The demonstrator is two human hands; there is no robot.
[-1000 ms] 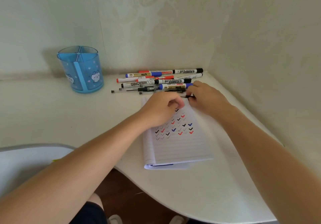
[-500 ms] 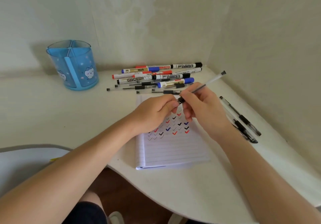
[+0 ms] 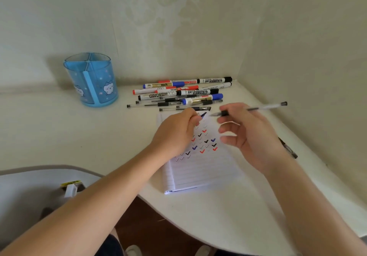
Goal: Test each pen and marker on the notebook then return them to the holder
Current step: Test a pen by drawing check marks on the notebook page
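1. Change noted: half a second ago both hands met at one end of the slim clear-barrelled gel pen (image 3: 258,108). They now sit apart above the far end of the white lined notebook (image 3: 202,168).
2. Left hand (image 3: 174,134): fingers curled, pinching a small dark pen cap (image 3: 203,114) (blue or black, I cannot settle which).
3. Right hand (image 3: 248,136): thumb and forefinger pinch the pen at its black grip, with the other fingers loose and spread. The tip faces the left hand and the tail points out past the notebook's right side.
4. The pen is held above the page and is not touching it.
5. Judgement: the uncapping looks done and a test mark comes next. The page carries red, blue and black ticks, and its near half is bare.
6. The heap of whiteboard markers and pens (image 3: 184,91) lies just beyond the notebook's far edge on the white table (image 3: 59,126).
7. The translucent blue plastic holder (image 3: 93,81) stands well left of the notebook, with nothing showing above its rim (returns apparently not begun).
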